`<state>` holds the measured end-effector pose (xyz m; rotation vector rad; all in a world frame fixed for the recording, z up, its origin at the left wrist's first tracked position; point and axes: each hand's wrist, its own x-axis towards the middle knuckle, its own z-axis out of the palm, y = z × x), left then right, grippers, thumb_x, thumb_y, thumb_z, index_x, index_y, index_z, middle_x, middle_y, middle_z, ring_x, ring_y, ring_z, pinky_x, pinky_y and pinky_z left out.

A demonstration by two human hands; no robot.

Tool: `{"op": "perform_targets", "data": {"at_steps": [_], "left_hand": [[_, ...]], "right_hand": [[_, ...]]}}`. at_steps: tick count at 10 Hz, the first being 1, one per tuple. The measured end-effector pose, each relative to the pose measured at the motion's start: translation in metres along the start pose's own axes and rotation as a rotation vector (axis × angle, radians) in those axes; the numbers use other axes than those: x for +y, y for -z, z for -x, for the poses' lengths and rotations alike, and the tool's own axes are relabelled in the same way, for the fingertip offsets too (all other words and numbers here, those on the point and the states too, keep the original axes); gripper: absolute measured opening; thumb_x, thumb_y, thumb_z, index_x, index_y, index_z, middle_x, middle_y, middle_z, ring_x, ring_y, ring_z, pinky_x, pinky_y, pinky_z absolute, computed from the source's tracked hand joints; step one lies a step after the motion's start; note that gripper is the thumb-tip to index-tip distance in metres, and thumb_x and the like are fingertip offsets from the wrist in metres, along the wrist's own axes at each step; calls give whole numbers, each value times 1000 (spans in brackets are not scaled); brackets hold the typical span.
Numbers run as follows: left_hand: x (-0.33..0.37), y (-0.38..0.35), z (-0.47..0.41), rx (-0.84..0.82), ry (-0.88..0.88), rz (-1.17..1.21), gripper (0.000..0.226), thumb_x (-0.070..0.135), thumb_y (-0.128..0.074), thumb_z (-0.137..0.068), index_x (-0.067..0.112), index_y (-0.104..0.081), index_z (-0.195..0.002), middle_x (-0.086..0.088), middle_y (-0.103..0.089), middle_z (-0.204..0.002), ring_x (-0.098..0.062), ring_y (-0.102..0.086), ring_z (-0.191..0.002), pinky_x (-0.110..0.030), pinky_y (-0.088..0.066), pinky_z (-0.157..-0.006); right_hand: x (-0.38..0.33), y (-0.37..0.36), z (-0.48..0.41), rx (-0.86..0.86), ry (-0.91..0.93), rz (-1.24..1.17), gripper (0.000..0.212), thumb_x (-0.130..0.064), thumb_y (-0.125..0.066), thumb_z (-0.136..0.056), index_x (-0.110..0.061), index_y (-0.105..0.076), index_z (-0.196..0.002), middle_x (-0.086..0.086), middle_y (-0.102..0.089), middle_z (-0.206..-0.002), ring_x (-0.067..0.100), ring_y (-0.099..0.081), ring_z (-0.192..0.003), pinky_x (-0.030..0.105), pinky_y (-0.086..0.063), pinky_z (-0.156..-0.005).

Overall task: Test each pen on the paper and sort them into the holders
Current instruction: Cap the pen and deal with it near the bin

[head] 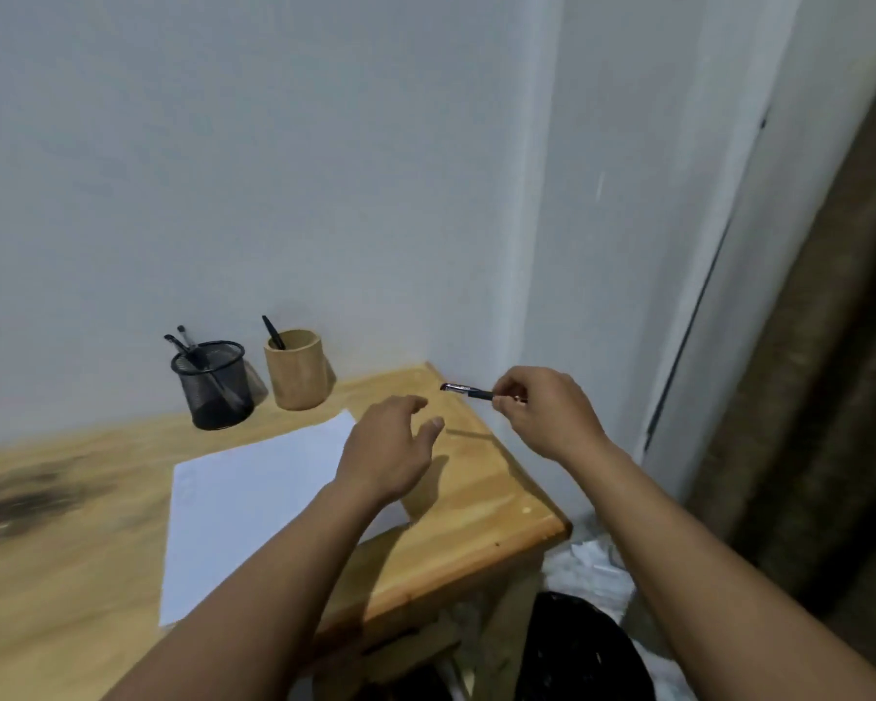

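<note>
Right hand [542, 412] holds the pen [469, 390] in a pinch; thumb and forefinger tips close on one end of the barrel, the remaining fingers [504, 403] curled beneath. The pen is in the air over the far right corner of the bench [476, 498]; it touches neither bench nor paper [254, 503].

Long axis lies nearly level; it runs from the right fingers leftward, the free end a shade higher and pointing toward the left hand [390, 447] and, beyond it, the holders. A glint shows at the free end; whether cap, clip or tip cannot be told.

Judgement: an end-pinch of this kind suits presenting the pen to the other hand, probably for uncapping, rather than writing; a writing grip would sit nearer the tip with the barrel steep.

Left hand hovers just left of the free end, fingers loosely spread, holding nothing, apart from the pen; placed, it appears, to meet that end.

Paper lies flat on the bench, below and left of the left fingers, within easy reach for the test; no marks legible. Mesh holder [218, 392], well left of and beyond the fingers, carries two pens; wooden holder [299, 376], just beside it, carries one; both stand upright. Sorting judged part done.
</note>
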<state>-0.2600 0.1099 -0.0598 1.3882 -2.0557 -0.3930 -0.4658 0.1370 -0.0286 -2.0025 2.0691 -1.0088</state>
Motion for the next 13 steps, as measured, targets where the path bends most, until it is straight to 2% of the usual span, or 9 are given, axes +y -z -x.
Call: {"op": "perform_targets", "data": {"at_steps": [1,2,3,4,6,8,9,11,13], "left_hand": [[17,-37,-1,-173,-66,-97,46,50,-46,-96,17,-63,-124,-4,-64,-128,-27,-55,-122,-39,-44,-98],[29,-67,5,-264,-135,-239,43,56,-35,-95,21,-61,-97,-2,-64,-108,-31,-57,-114,-39,-41,-86],[30,-82,11,-334,-144,-376,68,58,-23,-99,14,-36,-150,-4,-31,-160,-27,-22,-149,-50,-18,-119],[26,-84,10,-366,-152,-399,78,64,-16,-97,17,-13,-158,0,-9,-167,-20,-4,-154,-49,-4,-123],[24,-88,8,-396,-165,-442,92,75,4,-83,24,-1,-159,5,2,-166,-16,4,-153,-49,-1,-123],[26,-92,8,-417,-155,-457,92,75,8,-80,26,4,-158,5,9,-166,-14,8,-153,-48,1,-123],[22,-93,7,-389,-163,-471,90,76,7,-82,27,3,-158,6,7,-166,-14,6,-153,-48,-1,-123],[20,-95,7,-383,-163,-465,87,77,4,-84,31,3,-158,8,6,-166,-12,6,-153,-46,-1,-124],[22,-95,7,-383,-140,-445,89,79,5,-83,31,3,-157,9,6,-165,-11,6,-152,-45,0,-124]], "right_hand": [[43,4,14,37,-94,50,9,-27,-67,-90,-26,-75,-95,-7,-75,-91,22,-66,-94,39,-53,-84],[87,-2,30,48,-194,78,8,-30,-68,-89,-27,-74,-94,-7,-75,-91,23,-65,-97,39,-53,-86],[128,-17,49,51,-277,86,8,-29,-68,-89,-28,-74,-94,-10,-73,-89,23,-61,-102,37,-50,-88],[164,-41,66,34,-376,79,9,-28,-66,-90,-26,-74,-94,-5,-71,-88,24,-58,-106,37,-50,-87],[229,-105,97,14,-520,109,12,-31,-67,-89,-26,-76,-95,4,-73,-98,28,-57,-108,37,-50,-89],[280,-165,136,-120,-618,149,18,-27,-62,-90,-21,-78,-93,5,-74,-98,31,-59,-102,41,-50,-89],[290,-187,148,-163,-670,116,14,-24,-64,-89,-19,-77,-90,8,-72,-99,31,-60,-103,39,-49,-87],[303,-210,153,-212,-725,137,17,-31,-66,-93,-18,-75,-98,8,-69,-107,31,-61,-106,39,-48,-88],[305,-200,155,-190,-659,144,29,-36,-68,-92,-15,-70,-112,8,-69,-112,29,-62,-110,37,-48,-88]]}}
